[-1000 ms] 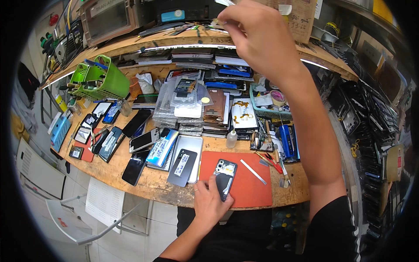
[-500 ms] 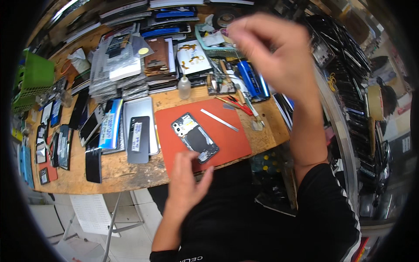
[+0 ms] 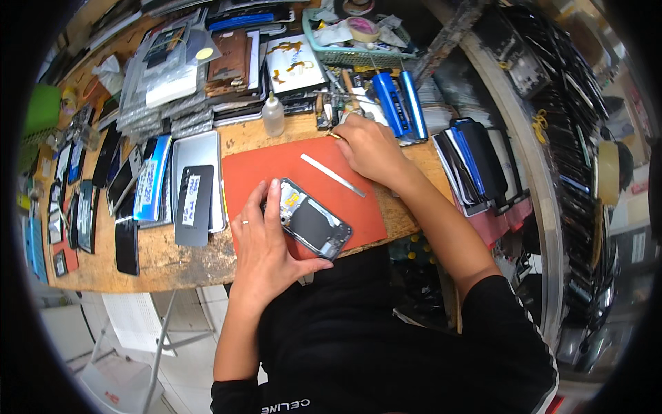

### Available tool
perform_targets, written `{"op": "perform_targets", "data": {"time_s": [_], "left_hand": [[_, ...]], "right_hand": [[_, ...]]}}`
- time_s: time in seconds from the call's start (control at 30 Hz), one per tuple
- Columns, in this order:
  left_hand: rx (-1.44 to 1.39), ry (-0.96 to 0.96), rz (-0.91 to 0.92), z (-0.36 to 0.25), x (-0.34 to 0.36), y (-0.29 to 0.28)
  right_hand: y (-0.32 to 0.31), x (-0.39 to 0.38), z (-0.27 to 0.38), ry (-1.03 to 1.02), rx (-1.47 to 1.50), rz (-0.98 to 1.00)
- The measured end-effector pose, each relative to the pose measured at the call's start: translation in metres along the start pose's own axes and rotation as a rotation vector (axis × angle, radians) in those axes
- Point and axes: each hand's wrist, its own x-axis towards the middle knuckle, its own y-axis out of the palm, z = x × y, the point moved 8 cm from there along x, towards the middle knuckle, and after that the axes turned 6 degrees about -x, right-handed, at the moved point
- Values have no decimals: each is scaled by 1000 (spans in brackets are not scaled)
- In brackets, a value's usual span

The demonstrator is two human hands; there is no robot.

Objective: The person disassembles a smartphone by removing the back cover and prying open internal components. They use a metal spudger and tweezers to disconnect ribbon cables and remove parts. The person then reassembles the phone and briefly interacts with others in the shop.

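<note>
My left hand [image 3: 265, 255] is closed round the edges of an opened phone [image 3: 310, 231] on the red mat [image 3: 258, 165], its thumb along the bottom end. The back shows a yellow-marked upper part and a black lower section. My right hand [image 3: 365, 148] reaches to the mat's back right corner, fingers pinched on a thin gold-coloured tool [image 3: 336, 136]; its tip is hidden or too small to make out. A metal strip [image 3: 331, 174] lies on the mat between the phone and my right hand.
A dropper bottle [image 3: 273, 119] stands behind the mat. A metal tray [image 3: 185, 141] holds a dark panel [image 3: 194, 214] at left, beside several phones. Blue cylindrical tools [image 3: 392, 103] and a plastic basket [image 3: 365, 52] are behind. Dark flat items [image 3: 476, 159] are stacked at right.
The view has tilted down toward the bench. My right hand has come down from the shelf to the gold tool. My left hand, briefly off the phone, grips it again.
</note>
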Motion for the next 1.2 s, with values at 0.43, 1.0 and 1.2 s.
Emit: {"op": "perform_targets", "data": {"time_s": [0.43,1.0,1.2], "left_hand": [[-208,-133,-405,30,-23,-14],[-300,-205,-445,38,-24,-13],[-306,-202,-442,39,-25,-12]], "right_hand": [[-48,-8,65,35,722,-100],[-38,-7,102,-229,524,25],[-42,-7,104,-268,507,-6]]}}
